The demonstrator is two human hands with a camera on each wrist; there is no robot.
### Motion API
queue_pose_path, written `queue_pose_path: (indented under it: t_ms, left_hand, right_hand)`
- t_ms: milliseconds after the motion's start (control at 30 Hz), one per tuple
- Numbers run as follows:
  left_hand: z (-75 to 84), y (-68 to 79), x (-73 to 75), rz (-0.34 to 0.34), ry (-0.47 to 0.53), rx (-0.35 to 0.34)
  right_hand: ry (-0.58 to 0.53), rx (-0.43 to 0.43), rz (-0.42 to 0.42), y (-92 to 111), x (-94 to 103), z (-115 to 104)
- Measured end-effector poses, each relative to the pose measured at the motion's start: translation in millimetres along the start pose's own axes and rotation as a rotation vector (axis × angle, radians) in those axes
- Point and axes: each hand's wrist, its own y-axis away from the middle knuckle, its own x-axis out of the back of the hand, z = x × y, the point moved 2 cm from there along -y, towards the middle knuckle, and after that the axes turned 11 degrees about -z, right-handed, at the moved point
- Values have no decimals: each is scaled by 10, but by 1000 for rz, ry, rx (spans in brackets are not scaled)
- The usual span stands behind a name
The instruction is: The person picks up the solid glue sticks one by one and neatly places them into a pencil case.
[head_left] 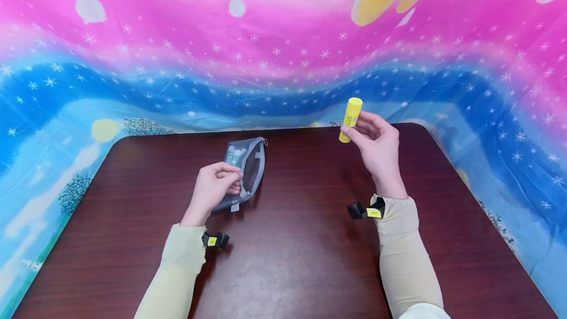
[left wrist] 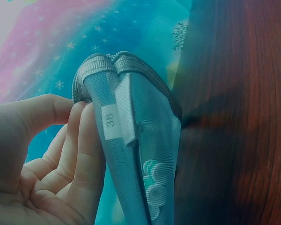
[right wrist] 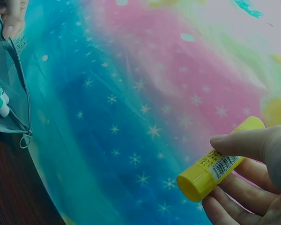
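My left hand (head_left: 217, 186) pinches the edge of a grey mesh zipper pouch (head_left: 257, 181), whose mouth gapes toward the right. Inside the pouch, white-and-green glue sticks (head_left: 236, 155) show through the mesh. In the left wrist view, thumb and fingers grip the rim beside a small "3B" tag (left wrist: 111, 121). Up at the right, my right hand (head_left: 382, 144) holds a yellow glue stick (head_left: 353, 112) between thumb and fingers, raised and nearly upright in the head view. Its barcode label faces the camera in the right wrist view.
A dark reddish wooden table (head_left: 283, 270) with rounded far corners lies under both hands. Behind it and along its sides hangs a pink and blue snowflake-patterned cloth (head_left: 283, 53). Black camera mounts (head_left: 217, 240) with yellow labels are strapped at both wrists.
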Motion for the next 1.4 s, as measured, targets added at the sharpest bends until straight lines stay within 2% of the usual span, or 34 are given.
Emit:
queue_pose_path:
  t_ms: [533, 833, 1067, 1400]
  left_hand:
    - [-1, -21, -3, -2, -1, -6]
    - [-5, -7, 4, -3, 5, -4]
    - [2, -7, 7, -6, 1, -3]
    - [6, 6, 8, -4, -7, -8]
  right_hand:
    - [-46, 26, -50, -14, -78, 18]
    - [-7, 15, -72, 2, -124, 16]
    - [2, 17, -102, 20, -219, -15]
    - [-8, -5, -183, 11, -407, 94]
